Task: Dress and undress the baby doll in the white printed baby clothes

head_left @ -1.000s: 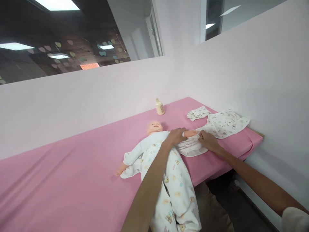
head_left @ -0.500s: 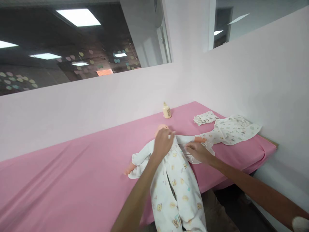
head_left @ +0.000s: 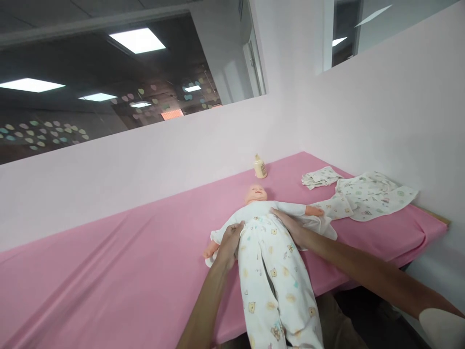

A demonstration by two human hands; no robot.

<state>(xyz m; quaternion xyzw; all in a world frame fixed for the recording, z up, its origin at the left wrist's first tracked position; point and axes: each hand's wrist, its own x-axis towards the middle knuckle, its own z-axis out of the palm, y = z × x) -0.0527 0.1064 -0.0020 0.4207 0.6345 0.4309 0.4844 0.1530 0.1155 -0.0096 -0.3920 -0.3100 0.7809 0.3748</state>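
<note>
A baby doll [head_left: 256, 194] lies on its back in a white long-sleeved top [head_left: 259, 209], arms spread to both sides. White baby pants [head_left: 269, 271] with a bear print cover its waist and legs, and the legs hang over the near table edge. At the left of the waist, my left hand [head_left: 229, 243] is closed on the pants' waistband. Opposite it, my right hand [head_left: 290, 227] lies along the side of the waist with its fingers stretched out, touching the cloth. Its inner side is hidden.
A pink-covered table [head_left: 138, 276] runs along the white wall. Behind the doll's head stands a cream pump bottle [head_left: 260, 167]. Folded printed cloth [head_left: 321, 178] and a spread printed garment [head_left: 378, 196] lie to the right. White fabric [head_left: 321, 226] is under the doll's right-side arm.
My left hand has moved down from the doll's face and chest to the left of its waist. My right hand has come in against the other side. The view has shifted slightly left.
</note>
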